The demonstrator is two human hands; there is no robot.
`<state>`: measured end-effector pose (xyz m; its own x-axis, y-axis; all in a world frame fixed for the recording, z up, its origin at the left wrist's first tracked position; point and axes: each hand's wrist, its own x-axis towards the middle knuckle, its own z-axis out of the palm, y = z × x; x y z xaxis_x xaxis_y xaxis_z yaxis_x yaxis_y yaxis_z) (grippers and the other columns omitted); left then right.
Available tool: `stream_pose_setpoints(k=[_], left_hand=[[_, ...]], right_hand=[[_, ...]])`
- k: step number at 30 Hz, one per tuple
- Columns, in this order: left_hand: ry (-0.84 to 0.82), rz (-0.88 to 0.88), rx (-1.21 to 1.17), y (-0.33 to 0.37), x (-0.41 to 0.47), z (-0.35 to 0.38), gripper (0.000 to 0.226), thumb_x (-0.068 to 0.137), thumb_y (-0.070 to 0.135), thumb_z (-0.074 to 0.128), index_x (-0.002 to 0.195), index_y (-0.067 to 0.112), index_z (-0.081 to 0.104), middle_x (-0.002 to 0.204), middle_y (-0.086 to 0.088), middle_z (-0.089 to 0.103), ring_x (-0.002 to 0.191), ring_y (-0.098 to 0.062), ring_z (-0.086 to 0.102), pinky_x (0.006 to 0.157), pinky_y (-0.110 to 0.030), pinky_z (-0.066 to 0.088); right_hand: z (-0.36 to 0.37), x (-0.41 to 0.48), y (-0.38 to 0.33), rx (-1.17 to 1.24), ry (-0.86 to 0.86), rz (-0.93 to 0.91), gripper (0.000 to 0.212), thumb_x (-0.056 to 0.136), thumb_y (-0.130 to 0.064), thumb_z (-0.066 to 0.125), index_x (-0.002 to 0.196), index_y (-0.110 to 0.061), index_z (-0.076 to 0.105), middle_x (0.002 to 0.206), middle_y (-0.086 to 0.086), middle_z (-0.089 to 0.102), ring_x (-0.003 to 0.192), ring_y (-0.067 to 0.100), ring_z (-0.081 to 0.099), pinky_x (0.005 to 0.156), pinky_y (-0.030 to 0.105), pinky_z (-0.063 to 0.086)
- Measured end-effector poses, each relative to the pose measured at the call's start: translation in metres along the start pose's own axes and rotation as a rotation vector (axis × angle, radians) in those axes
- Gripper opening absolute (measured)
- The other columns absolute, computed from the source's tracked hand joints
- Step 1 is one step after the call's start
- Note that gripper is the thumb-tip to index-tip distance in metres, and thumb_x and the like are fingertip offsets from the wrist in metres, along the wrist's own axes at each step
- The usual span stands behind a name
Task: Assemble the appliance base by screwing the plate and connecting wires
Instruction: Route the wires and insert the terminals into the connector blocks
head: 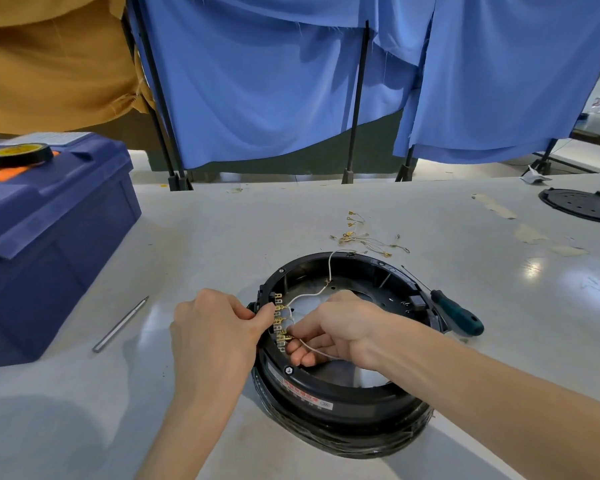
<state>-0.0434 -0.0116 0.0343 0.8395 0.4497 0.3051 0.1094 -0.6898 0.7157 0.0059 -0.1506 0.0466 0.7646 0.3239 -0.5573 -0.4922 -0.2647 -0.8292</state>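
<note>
Steadying the base [326, 408], the left hand [219, 327] curled its fingers on the rim [270, 293] so the right hand [336, 327], pinching a white wire [309, 298], could seat it on the terminals [280, 318].

1. The left hand [219, 327], gripping the base [343, 407] at its rim, and the right hand [340, 327], pinching a white wire [329, 265], are crowding the base's left inner edge; its right half is lying open.
2. A screwdriver [458, 313] is lying just beside its right side.
3. A blue toolbox [49, 237] is walling off the left, with a metal rod [120, 325] lying between it and the base.
4. Loose wires [364, 237] are lying just behind the base.
</note>
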Motion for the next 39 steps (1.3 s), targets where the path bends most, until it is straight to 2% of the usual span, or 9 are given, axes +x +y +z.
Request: stream_pose_setpoints(k=[4, 11, 16, 21, 25, 30, 33, 35, 39], left_hand=[[0.013, -0.024, 0.005, 0.002, -0.002, 0.002, 0.042, 0.073, 0.04, 0.077, 0.049, 0.007, 0.065, 0.047, -0.015, 0.059, 0.066, -0.036, 0.059, 0.065, -0.043, 0.052], [0.109, -0.093, -0.021, 0.004, -0.015, 0.009, 0.041, 0.074, 0.047, 0.075, 0.047, 0.019, 0.062, 0.046, -0.006, 0.056, 0.065, -0.035, 0.055, 0.06, -0.037, 0.047], [0.19, -0.082, 0.041, 0.004, -0.018, 0.017, 0.037, 0.076, 0.044, 0.074, 0.053, 0.017, 0.065, 0.048, -0.005, 0.056, 0.056, -0.028, 0.043, 0.05, -0.029, 0.026], [0.241, -0.06, 0.058, 0.003, -0.02, 0.024, 0.032, 0.077, 0.038, 0.077, 0.063, 0.01, 0.072, 0.059, -0.012, 0.066, 0.06, -0.026, 0.037, 0.056, -0.03, 0.028], [0.253, -0.045, 0.063, 0.002, -0.019, 0.025, 0.031, 0.077, 0.037, 0.077, 0.065, 0.008, 0.073, 0.058, -0.014, 0.066, 0.06, -0.025, 0.036, 0.056, -0.03, 0.028], [0.211, -0.033, 0.052, -0.002, -0.019, 0.021, 0.032, 0.078, 0.043, 0.074, 0.066, 0.013, 0.072, 0.06, -0.007, 0.068, 0.064, -0.033, 0.052, 0.058, -0.031, 0.034], [0.211, -0.026, 0.017, -0.002, -0.02, 0.017, 0.031, 0.076, 0.048, 0.073, 0.064, 0.02, 0.071, 0.059, 0.0, 0.067, 0.068, -0.031, 0.06, 0.057, -0.03, 0.039], [0.205, -0.02, 0.022, -0.001, -0.021, 0.015, 0.031, 0.077, 0.05, 0.072, 0.066, 0.021, 0.072, 0.061, 0.002, 0.068, 0.07, -0.03, 0.062, 0.059, -0.031, 0.043], [0.171, -0.045, -0.064, -0.002, -0.019, 0.01, 0.031, 0.076, 0.052, 0.073, 0.062, 0.025, 0.069, 0.058, 0.011, 0.066, 0.068, -0.025, 0.065, 0.066, -0.034, 0.049]], right_hand=[[-0.003, -0.002, -0.003, -0.013, -0.03, 0.029, 0.012, 0.09, 0.009, 0.058, 0.078, 0.01, 0.062, 0.055, 0.017, 0.065, 0.044, 0.021, 0.065, 0.043, 0.023, 0.053], [-0.003, -0.004, -0.003, -0.057, -0.046, 0.013, 0.01, 0.09, 0.008, 0.059, 0.081, 0.01, 0.063, 0.057, 0.017, 0.066, 0.046, 0.021, 0.066, 0.045, 0.024, 0.054], [-0.001, -0.003, -0.002, -0.071, -0.041, 0.0, 0.009, 0.089, 0.008, 0.06, 0.08, 0.01, 0.063, 0.056, 0.016, 0.065, 0.045, 0.019, 0.064, 0.044, 0.023, 0.054], [0.0, -0.001, -0.002, -0.073, -0.042, 0.0, 0.008, 0.088, 0.008, 0.062, 0.08, 0.008, 0.063, 0.053, 0.015, 0.064, 0.041, 0.018, 0.062, 0.041, 0.021, 0.051], [0.0, 0.0, -0.001, -0.092, -0.058, 0.004, 0.008, 0.088, 0.007, 0.062, 0.081, 0.009, 0.063, 0.055, 0.015, 0.064, 0.042, 0.018, 0.063, 0.042, 0.021, 0.051], [-0.004, -0.002, -0.004, -0.072, -0.119, 0.02, 0.015, 0.092, 0.004, 0.06, 0.077, 0.006, 0.062, 0.057, 0.015, 0.065, 0.047, 0.02, 0.065, 0.046, 0.024, 0.055], [-0.008, -0.006, -0.007, -0.104, -0.151, -0.014, 0.014, 0.095, 0.003, 0.056, 0.086, 0.012, 0.062, 0.061, 0.02, 0.067, 0.053, 0.025, 0.068, 0.053, 0.029, 0.059], [-0.012, -0.009, -0.007, -0.136, -0.128, -0.06, 0.012, 0.094, 0.005, 0.057, 0.095, 0.016, 0.062, 0.068, 0.024, 0.067, 0.059, 0.031, 0.068, 0.057, 0.032, 0.06], [-0.018, -0.014, -0.003, -0.169, -0.024, -0.149, 0.017, 0.085, 0.008, 0.068, 0.099, 0.016, 0.063, 0.077, 0.026, 0.069, 0.062, 0.032, 0.069, 0.065, 0.033, 0.062]])
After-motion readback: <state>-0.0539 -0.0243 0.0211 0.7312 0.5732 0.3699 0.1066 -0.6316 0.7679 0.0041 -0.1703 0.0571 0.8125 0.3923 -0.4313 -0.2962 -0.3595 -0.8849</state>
